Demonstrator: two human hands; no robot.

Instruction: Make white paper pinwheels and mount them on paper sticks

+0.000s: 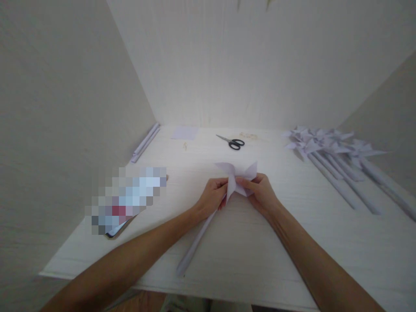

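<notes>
Over the middle of the white table, a paper pinwheel (231,184) with pale lilac blades is held between my two hands. Its rolled paper stick (196,245) slants down toward the table's front edge. My left hand (212,197) is closed around the top of that stick, just behind the blades. From the other side, my right hand (260,190) pinches the pinwheel, its thumb near the centre. The blades hide some of my fingertips, and the joint between stick and blades cannot be made out.
Black-handled scissors (233,142) lie beyond my hands. Left of them are a square paper sheet (184,133), tiny sticks (185,146) and rolled paper tubes (146,143). A blurred-out phone (130,203) lies at left. Several finished pinwheels (325,143) are heaped at right. Walls enclose the table.
</notes>
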